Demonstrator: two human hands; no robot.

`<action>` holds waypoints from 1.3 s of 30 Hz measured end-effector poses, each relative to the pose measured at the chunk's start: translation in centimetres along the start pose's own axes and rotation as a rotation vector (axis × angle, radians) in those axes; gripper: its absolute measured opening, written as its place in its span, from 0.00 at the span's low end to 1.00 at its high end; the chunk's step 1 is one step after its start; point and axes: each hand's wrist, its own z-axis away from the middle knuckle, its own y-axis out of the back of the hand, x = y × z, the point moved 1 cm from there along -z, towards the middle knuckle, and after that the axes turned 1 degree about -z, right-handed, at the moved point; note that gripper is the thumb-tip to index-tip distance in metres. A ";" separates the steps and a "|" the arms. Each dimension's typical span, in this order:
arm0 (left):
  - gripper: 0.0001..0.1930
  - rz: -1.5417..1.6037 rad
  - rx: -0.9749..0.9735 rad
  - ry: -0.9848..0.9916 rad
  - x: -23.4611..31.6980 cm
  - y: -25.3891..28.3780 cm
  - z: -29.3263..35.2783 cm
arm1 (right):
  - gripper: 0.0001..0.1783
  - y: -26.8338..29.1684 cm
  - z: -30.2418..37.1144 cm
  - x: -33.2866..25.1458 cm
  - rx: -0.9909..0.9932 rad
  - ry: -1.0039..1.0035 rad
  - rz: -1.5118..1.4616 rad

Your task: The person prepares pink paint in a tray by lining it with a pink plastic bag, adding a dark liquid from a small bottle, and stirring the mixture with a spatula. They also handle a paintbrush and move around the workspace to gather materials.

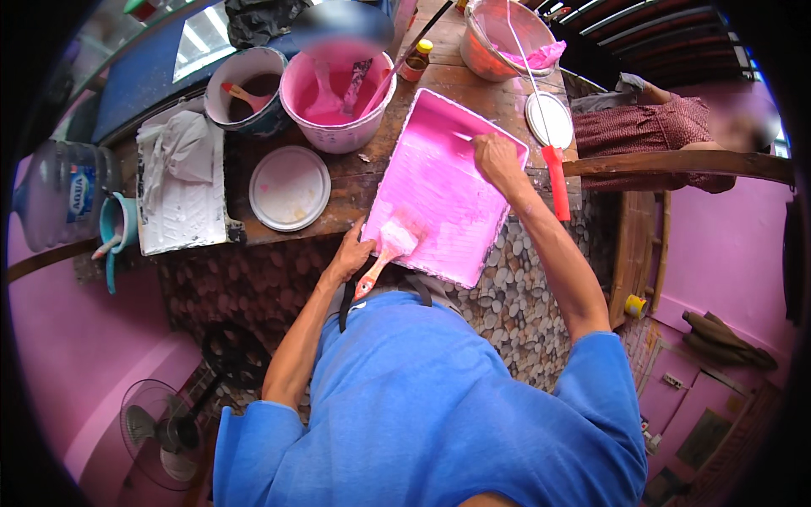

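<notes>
A paint tray (448,203) coated in pink paint lies tilted at the near edge of the wooden table, above my lap. My left hand (351,253) grips its near left rim. Closed over the tray's far right part is my right hand (497,160). A pale streak shows beside its fingers, but what they hold is hidden. Inside the tray's near left corner rests a wide paintbrush (397,241), its bristles pink and its orange-tipped handle jutting over the rim toward me.
On the table (338,182) stand a pink paint bucket (334,135) with brushes, a dark-paint bucket (245,110), a round lid (290,188), a white tray (182,220), a small bottle (415,61), a basin (481,42) and a red-handled roller (556,182). A person (642,135) is at right.
</notes>
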 end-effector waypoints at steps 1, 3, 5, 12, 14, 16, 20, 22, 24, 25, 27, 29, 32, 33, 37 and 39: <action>0.29 -0.005 0.026 0.063 -0.1 0.0 0.1 | 0.14 -0.2 0.0 -0.3 -0.087 0.044 -0.061; 0.29 0.015 0.010 -0.043 0.2 -0.2 0.3 | 0.13 -0.5 -0.2 -0.8 -0.035 0.033 -0.035; 0.29 0.028 0.004 -0.107 0.4 -0.2 0.5 | 0.13 -0.8 -0.4 -1.2 -0.009 -0.023 -0.008; 0.29 0.042 -0.010 -0.048 0.9 -0.1 0.6 | 0.13 0.2 -1.1 -1.4 -0.036 0.050 -0.062; 0.29 0.012 -0.019 -0.039 1.0 -0.2 0.7 | 0.14 0.4 -1.8 -1.1 -0.132 -0.066 -0.036; 0.29 0.036 0.000 -0.035 1.2 -0.1 0.8 | 0.14 0.1 -2.9 -1.5 -0.057 -0.038 -0.061; 0.32 0.005 -0.020 0.056 1.3 0.0 0.8 | 0.14 -0.1 -3.5 -1.8 -0.039 -0.021 -0.065; 0.33 0.039 -0.026 -0.012 1.2 -0.1 0.7 | 0.15 -0.1 -3.2 -1.5 -0.186 0.027 -0.059; 0.31 0.078 -0.018 -0.034 1.0 -0.3 0.6 | 0.14 0.1 -3.2 -1.2 -0.100 0.038 -0.067; 0.29 0.097 -0.008 -0.023 0.9 -0.3 0.6 | 0.14 0.1 -3.3 -1.1 -0.089 -0.030 -0.032; 0.29 0.101 -0.021 -0.042 0.9 -0.3 0.5 | 0.14 -0.1 -3.4 -1.1 -0.037 0.011 -0.056; 0.29 0.091 -0.026 -0.030 0.9 -0.2 0.6 | 0.14 -0.5 -3.3 -1.4 0.013 0.075 -0.051; 0.30 0.017 -0.009 -0.005 1.0 -0.2 0.6 | 0.15 -1.0 -1.9 -0.9 -0.152 -0.026 -0.061; 0.31 0.028 0.001 0.002 1.1 -0.3 0.6 | 0.14 -0.7 -1.4 -0.3 -0.125 0.024 -0.079; 0.34 0.003 0.014 0.032 1.5 -0.5 0.8 | 0.12 -0.3 -1.7 0.5 0.024 -0.002 -0.089; 0.36 -0.058 0.017 0.036 1.7 -0.3 0.8 | 0.11 -0.8 -2.7 -0.7 -0.028 -0.083 -0.044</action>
